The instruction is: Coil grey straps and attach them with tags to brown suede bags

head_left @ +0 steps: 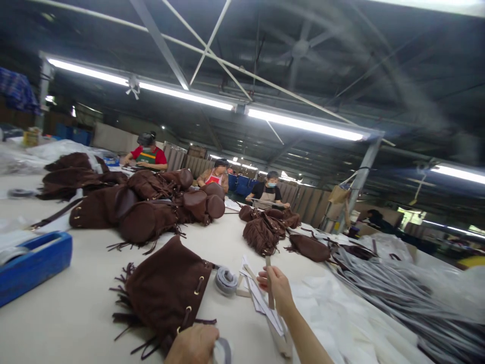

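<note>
My right hand [278, 287] is closed around a narrow flat strip [270, 283] that stands up between its fingers, above white paper slips [261, 303] on the table. My left hand [193, 345] sits at the bottom edge, closed on a grey band or tape end [224, 350], beside a brown suede fringed bucket bag [166, 290] with brass eyelets. A small roll of grey tape [226, 280] lies between the bag and my right hand.
More brown fringed bags are piled at the left [132, 202] and middle [265, 230]. A blue tape dispenser [34, 263] is at the left edge. Grey straps [397, 293] and white sheets [341, 323] cover the right. Three people [215, 174] sit at the far side.
</note>
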Demonstrator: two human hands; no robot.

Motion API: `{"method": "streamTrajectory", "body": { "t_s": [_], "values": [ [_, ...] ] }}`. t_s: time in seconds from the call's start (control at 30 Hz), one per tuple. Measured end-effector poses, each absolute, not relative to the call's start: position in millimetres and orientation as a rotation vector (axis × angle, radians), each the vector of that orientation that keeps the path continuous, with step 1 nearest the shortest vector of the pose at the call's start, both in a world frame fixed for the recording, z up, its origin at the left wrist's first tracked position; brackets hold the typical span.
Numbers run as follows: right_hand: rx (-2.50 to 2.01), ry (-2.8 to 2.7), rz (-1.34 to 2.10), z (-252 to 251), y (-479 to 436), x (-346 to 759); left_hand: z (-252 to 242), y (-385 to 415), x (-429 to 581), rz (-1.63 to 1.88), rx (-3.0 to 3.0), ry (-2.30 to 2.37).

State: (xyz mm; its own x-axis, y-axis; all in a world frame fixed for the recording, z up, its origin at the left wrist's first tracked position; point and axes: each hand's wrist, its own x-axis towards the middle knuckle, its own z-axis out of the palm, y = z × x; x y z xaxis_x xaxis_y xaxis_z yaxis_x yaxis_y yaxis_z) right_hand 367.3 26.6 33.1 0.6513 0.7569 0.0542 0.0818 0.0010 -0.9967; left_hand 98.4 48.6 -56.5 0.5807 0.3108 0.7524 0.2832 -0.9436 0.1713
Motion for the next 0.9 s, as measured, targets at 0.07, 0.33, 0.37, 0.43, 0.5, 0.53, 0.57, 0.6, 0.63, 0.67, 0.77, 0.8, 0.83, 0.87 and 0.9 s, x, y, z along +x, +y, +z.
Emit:
{"method": "streamTrajectory", "body": {
  "t_s": [0.07,0.33,0.37,0.43,0.5,0.53,0.57,0.6,0.63,0.67,0.77,0.8,0.83,0.87,0.9],
  "values": [
    [-1.432,-0.755,0.697,44.8,2.8,346.4,-47.6,41.6,94.6,1.208,2.737,0.612],
    [-1.511,-0.884,1.368,30.1,-112.2,227.3,-21.9,21.7,105.5,0.708,2.939,0.871],
    [-1.542,-0.863,1.335,23.1,-115.7,216.0,-22.1,21.1,108.0,0.681,2.968,0.855],
    [-1.592,-0.774,1.208,10.3,-114.6,201.2,-23.1,19.8,112.3,0.649,3.009,0.819],
    [-1.613,-0.701,1.062,1.3,-108.1,196.9,-23.3,18.1,115.0,0.637,3.029,0.787],
    [-1.616,-0.684,0.967,-1.5,-104.8,198.1,-22.7,17.1,115.7,0.638,3.039,0.773],
    [-1.620,-0.685,0.851,-3.5,-102.0,200.7,-21.7,16.1,115.8,0.645,3.046,0.759],
    [-1.625,-0.713,0.714,-4.8,-99.9,204.2,-20.5,15.2,115.6,0.655,3.052,0.748],
    [-1.634,-0.771,0.563,-5.7,-98.5,208.2,-19.1,14.4,115.0,0.667,3.057,0.737],
    [-1.648,-0.861,0.412,-6.2,-97.5,212.2,-18.0,14.0,114.3,0.676,3.060,0.725],
    [-1.677,-1.273,0.081,-6.5,-94.1,221.0,-17.1,13.8,112.9,0.691,3.053,0.670],
    [-1.683,-1.402,0.018,-6.4,-92.0,222.6,-17.9,13.8,113.4,0.694,3.049,0.645],
    [-1.700,-1.504,-0.031,-6.4,-89.4,223.7,-19.2,13.5,114.4,0.697,3.044,0.622],
    [-1.731,-1.574,-0.079,-6.5,-86.3,224.6,-20.6,13.0,115.9,0.699,3.040,0.606],
    [-1.775,-1.618,-0.130,-6.9,-83.1,225.5,-21.7,12.1,117.9,0.700,3.040,0.596]
  ]
}}
